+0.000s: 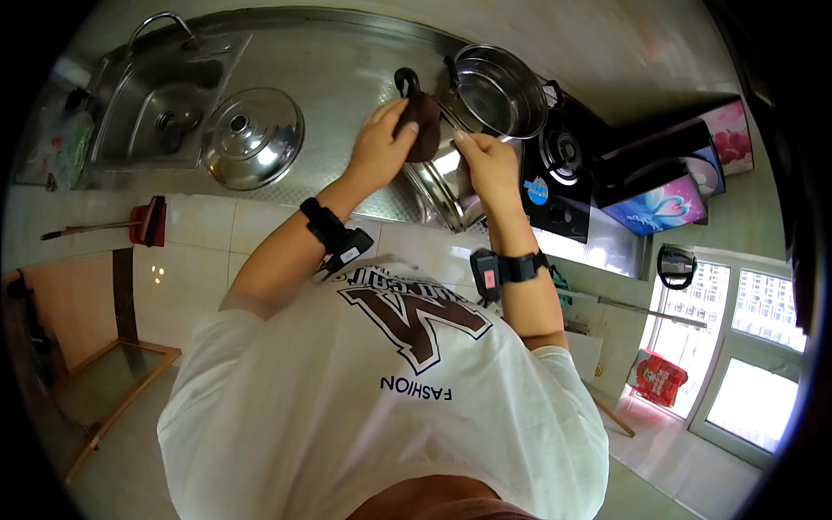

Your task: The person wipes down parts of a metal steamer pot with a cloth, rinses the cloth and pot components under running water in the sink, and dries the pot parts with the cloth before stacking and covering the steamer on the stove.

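A shiny steel pot (444,184) is held tilted over the front edge of the counter, with a black loop handle (406,81) showing beyond my left hand. My left hand (381,146) is closed on a dark brown cloth (424,128) that lies against the pot. With thumb and fingers, my right hand (490,169) grips the pot's rim on the other side. Just behind it stands a second steel pot (496,91), open at the top, with black handles. How far the cloth reaches into the tilted pot is hidden.
To the left on the steel counter (334,78) lies a domed steel lid (253,139), beside a sink (156,108) with a curved faucet (165,22). On the right are a black gas stove (559,178) and patterned panels (654,206). A red dustpan (147,221) is below the counter.
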A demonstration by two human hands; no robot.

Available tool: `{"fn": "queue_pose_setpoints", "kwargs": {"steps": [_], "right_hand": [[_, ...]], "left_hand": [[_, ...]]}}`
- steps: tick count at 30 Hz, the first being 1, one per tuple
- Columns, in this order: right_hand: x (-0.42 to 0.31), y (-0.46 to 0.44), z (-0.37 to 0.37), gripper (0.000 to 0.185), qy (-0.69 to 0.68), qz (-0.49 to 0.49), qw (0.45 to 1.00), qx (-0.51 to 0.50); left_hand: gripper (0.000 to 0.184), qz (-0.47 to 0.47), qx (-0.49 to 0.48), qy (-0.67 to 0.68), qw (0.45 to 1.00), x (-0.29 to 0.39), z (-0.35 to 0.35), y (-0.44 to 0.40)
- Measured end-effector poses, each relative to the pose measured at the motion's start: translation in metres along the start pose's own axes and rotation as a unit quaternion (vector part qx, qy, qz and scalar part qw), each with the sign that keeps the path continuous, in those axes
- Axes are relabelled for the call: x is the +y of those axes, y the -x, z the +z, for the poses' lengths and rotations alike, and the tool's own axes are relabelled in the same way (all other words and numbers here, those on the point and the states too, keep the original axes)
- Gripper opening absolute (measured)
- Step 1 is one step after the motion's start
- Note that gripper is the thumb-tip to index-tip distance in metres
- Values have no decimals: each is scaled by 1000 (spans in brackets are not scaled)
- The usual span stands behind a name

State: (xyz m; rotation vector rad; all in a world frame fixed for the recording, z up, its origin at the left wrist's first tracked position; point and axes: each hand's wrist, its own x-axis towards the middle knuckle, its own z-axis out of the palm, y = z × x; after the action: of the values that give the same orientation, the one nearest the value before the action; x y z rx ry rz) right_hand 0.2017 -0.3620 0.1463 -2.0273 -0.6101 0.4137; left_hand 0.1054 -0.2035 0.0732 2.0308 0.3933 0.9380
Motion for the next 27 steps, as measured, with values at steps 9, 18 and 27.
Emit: {"fn": "queue_pose_setpoints", "kwargs": {"steps": [9, 18, 27], "right_hand": [[-35, 28, -28, 21, -419, 26, 904, 78], [-52, 8, 1, 29, -555, -52, 811, 178], [-26, 22, 26, 18, -142, -183, 973, 23]], "left_hand": [[41, -378, -8, 551, 744, -43, -53, -20], [42, -291, 77, 701, 646, 39, -23, -14], [51, -443, -28, 594, 670, 68, -33, -4]]}}
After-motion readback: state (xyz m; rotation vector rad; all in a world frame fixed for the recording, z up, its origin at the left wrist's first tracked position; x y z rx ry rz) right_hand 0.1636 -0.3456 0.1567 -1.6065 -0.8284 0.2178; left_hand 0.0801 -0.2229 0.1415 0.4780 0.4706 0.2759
